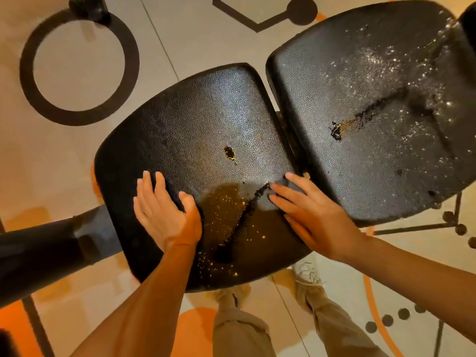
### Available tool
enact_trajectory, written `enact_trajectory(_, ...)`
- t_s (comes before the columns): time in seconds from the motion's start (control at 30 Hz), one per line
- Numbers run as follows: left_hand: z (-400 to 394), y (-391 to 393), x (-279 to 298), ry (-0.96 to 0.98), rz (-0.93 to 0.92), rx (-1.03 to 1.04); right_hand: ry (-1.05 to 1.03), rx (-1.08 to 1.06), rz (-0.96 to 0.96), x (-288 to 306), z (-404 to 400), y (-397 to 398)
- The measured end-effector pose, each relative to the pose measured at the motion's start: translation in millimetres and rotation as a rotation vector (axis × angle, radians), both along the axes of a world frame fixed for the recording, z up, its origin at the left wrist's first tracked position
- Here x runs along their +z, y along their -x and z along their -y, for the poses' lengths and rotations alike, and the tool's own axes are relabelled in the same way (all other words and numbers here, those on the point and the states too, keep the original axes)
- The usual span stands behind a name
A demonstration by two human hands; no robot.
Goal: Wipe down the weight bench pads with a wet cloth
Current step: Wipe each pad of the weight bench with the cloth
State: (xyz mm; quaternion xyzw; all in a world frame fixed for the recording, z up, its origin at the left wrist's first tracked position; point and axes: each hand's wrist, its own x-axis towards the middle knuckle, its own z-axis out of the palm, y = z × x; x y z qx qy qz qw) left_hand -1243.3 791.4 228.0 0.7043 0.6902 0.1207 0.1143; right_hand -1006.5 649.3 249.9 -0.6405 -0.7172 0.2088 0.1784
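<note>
A: Start with the biggest thing. Where does the back pad (pixel 373 112) stand?

B: It lies to the right, speckled with shiny droplets and a dark streak running across it. I judge it wetted, but the drops sit unwiped, so that pad is not finished.

A: And the seat pad (pixel 195 140)?

B: Just beside it, nearer the person, with a narrow gap between the two. Its far part looks dry and dull. Its near part carries a dark wet patch (pixel 239 217) with beads of water and a diagonal streak. So wiping there looks begun, not done. There is also a small tear (pixel 229 153) near the middle.

A: The hands?

B: The left hand (pixel 164 210) lies flat on the seat pad's left side, fingers straight, holding nothing. The right hand (pixel 309 215) presses on the pad's right edge, fingers stretched out.

A: The cloth?

B: A dark fold (pixel 293 185) shows under the right fingertips. It may be the cloth, but I cannot tell; it blends with the pad.

A: So what remains?

B: By my reckoning, most of both pads.
</note>
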Motion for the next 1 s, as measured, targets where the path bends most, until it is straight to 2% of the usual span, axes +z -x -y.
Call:
enact_trajectory(0.17,2,1,1,0.0,0.033,-0.006,0.027,0.122,-0.005,5,56,11)
enact_trajectory(0.3,2,2,0,-0.006,0.044,-0.016,0.02,0.131,0.002,6,48,14)
enact_trajectory(0.37,2,3,-1,-0.008,0.05,-0.017,0.022,0.017,0.029,3,26,14)
enact_trajectory(0.47,2,4,-1,-0.013,0.064,-0.023,0.001,-0.341,0.002,-2,-2,27)
enact_trajectory(0.53,3,4,-1,-0.021,0.075,-0.032,-0.008,-0.436,0.01,-2,-3,43)
enact_trajectory(0.6,2,5,-3,-0.033,0.077,-0.033,-0.006,-0.4,0.026,-1,12,62)
enact_trajectory(0.7,3,6,-6,-0.039,0.082,-0.039,0.049,-0.21,0.093,-3,53,84)
enact_trajectory(0.83,4,7,-8,-0.073,0.102,-0.032,0.029,0.057,0.043,-3,67,65)
enact_trajectory(0.9,4,7,-8,-0.076,0.109,-0.036,0.031,0.028,0.04,1,49,49)
enact_trajectory(1.0,4,8,-9,-0.079,0.105,-0.041,-0.03,-0.17,0.058,-1,14,35)
